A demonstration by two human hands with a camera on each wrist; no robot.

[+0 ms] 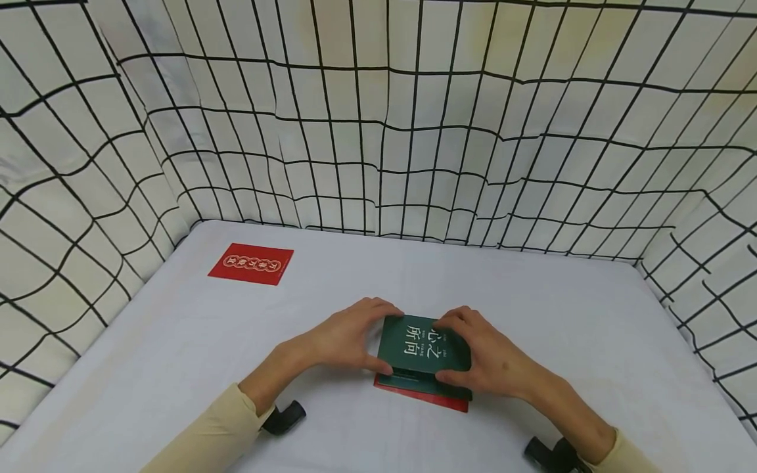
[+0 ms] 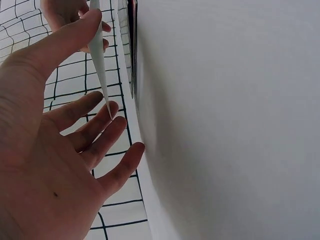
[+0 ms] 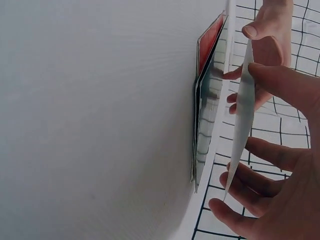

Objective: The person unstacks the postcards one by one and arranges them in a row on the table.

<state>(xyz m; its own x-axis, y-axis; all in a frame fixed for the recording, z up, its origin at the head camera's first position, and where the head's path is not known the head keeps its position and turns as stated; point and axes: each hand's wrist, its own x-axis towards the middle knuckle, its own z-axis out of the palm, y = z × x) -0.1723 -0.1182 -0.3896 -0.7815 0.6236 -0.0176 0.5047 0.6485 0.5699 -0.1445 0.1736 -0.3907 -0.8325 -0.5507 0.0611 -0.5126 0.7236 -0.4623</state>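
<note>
A thin green card with white Chinese characters is held between both hands, raised above the table. My left hand grips its left side, thumb at the near corner and fingertips at the far edge. On the right side, my right hand holds it the same way, fingers curled over the far edge. The right wrist view shows the card's pale underside. Beneath it lies a second green card, on top of a red card whose near edge sticks out. Most of those two is hidden.
Another red card with a pale printed design lies at the far left of the white table. White sheeting behind a black wire grid encloses the back and sides. Black wrist devices are worn under both forearms.
</note>
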